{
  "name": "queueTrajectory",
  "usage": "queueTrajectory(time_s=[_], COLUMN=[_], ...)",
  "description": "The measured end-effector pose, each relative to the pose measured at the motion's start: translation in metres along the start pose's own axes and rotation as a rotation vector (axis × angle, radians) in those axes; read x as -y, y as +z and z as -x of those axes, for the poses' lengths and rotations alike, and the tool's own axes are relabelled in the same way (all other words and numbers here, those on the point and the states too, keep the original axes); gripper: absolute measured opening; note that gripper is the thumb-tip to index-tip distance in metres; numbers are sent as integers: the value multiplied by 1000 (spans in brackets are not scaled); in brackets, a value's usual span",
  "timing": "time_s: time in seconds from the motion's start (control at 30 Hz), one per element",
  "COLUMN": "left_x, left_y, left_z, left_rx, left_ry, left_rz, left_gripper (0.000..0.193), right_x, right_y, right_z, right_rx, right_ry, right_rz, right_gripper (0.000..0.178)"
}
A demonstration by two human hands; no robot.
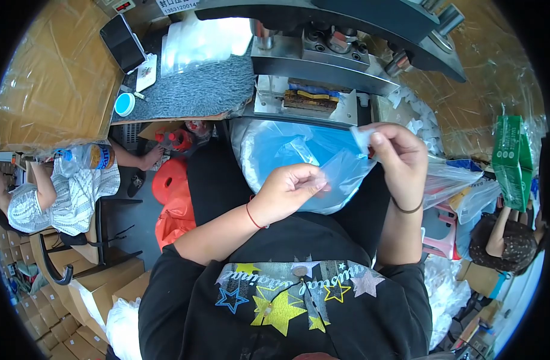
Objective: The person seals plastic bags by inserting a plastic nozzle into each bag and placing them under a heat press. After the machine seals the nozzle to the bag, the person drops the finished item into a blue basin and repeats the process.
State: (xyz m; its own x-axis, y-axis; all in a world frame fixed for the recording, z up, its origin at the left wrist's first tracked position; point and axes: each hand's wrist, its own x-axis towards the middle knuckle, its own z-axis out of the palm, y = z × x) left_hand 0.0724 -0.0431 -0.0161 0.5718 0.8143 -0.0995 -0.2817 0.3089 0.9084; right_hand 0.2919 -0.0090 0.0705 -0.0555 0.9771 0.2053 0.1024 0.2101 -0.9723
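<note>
My left hand (287, 193) is closed, thumb against fingers, on the edge of a clear plastic bag (346, 169) that spreads to the right. Higher and to the right, my right hand (401, 157) pinches a small translucent plastic scrap (363, 139) between thumb and finger. Below both hands, between my legs, sits a round tub lined with a blue plastic bag (266, 150); crumpled clear plastic shows inside. Just beyond it is a press machine (329, 69), with a wooden cutting die (311, 99) on its metal plate.
Left of the press, a grey cloth-covered table (194, 90) bears stacked clear bags (206, 45), a phone on a stand (123, 45) and a round blue-lidded tub (124, 104). Red plastic (176, 219) lies by my left leg. Other people sit at left and right. A green bag (511, 162) hangs right.
</note>
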Motion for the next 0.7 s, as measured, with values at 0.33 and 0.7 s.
queueTrajectory(time_s=[0.33, 0.7], left_x=[-11, -5], left_y=[3, -4], left_z=[1, 0], left_rx=[128, 143], left_ry=[-188, -339], left_rz=[104, 232], left_gripper=[33, 25], right_x=[8, -1], right_y=[-16, -36], right_z=[-8, -15], right_rx=[362, 148], right_ry=[2, -8], right_rz=[373, 636], right_gripper=[16, 30])
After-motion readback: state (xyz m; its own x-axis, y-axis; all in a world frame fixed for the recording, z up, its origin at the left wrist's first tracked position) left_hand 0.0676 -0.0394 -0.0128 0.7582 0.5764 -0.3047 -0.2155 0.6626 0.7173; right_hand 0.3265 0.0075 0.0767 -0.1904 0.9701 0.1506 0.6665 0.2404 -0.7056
